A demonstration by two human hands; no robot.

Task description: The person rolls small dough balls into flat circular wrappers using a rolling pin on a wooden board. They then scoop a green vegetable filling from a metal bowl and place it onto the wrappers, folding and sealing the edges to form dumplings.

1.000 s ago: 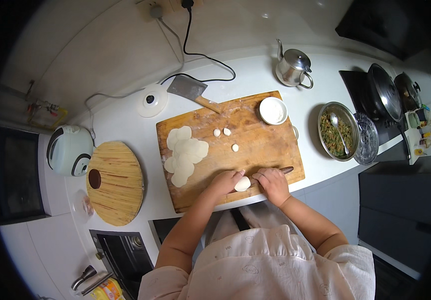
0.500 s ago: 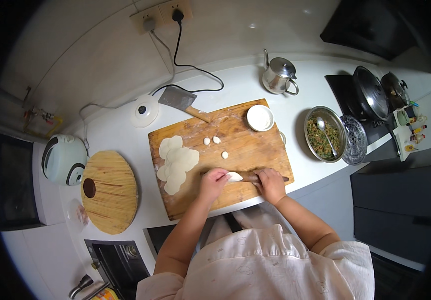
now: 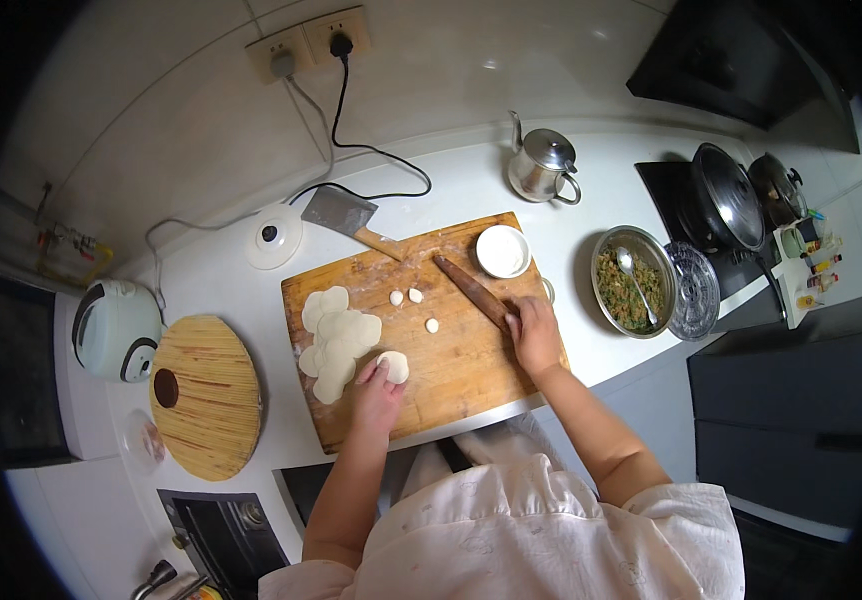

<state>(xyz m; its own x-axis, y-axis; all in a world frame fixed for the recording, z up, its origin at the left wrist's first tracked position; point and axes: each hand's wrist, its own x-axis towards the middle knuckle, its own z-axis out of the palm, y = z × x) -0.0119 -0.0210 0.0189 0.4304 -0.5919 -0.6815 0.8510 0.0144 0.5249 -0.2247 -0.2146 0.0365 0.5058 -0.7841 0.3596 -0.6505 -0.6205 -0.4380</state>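
My left hand [image 3: 379,397] pinches a round dough wrapper [image 3: 393,367] just above the wooden cutting board [image 3: 461,376]. Beside it lies an overlapping pile of rolled dough wrappers [image 3: 339,338]. My right hand [image 3: 534,335] is closed on the near end of a dark rolling pin [image 3: 472,288], which slants away to the left on the board. Several small dough pieces sit between the hands: one piece [image 3: 432,325] nearer, and two farther back. A white bowl of flour [image 3: 503,251] stands at the board's far right corner.
A cleaver [image 3: 339,211] rests with its handle on the board's far edge. To the right stand a steel bowl of chopped filling [image 3: 634,281] with a spoon and a clear lid [image 3: 693,290]. A kettle [image 3: 545,166] is behind; a round slatted tray [image 3: 208,398] is left.
My left hand has moved left with the wrapper, toward the pile. The rolling pin has swung from lying crosswise to pointing away, with my right hand still at its end.
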